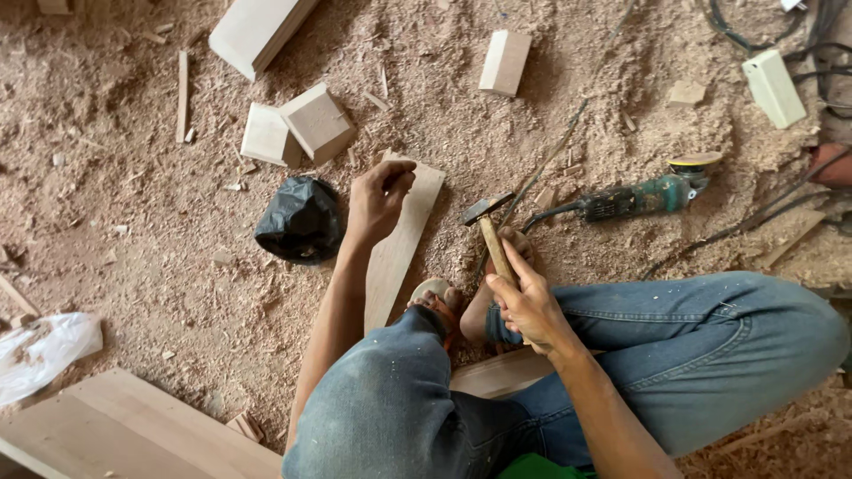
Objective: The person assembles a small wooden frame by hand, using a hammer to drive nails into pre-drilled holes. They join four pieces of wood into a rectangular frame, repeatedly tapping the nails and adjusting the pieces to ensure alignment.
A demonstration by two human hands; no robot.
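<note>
The board (pixel 397 239) is pale, smooth, matt wood, lying on a floor (pixel 133 231) of rough sawdust. The hammer (pixel 491 232) has a dull metal head and wooden handle. The black bag (pixel 300 220) is glossy plastic.

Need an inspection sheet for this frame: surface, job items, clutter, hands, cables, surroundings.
Surface: floor covered in sawdust.
Job's things: plank flat on floor; hammer, head raised.
Clutter: wood blocks, black bag, offcuts, white bag.
Hands: left hand on plank, fingers pinched; right hand grips hammer handle.
Cables: black cords by sander.
Surroundings: boards lower left; person seated, in jeans.
</note>
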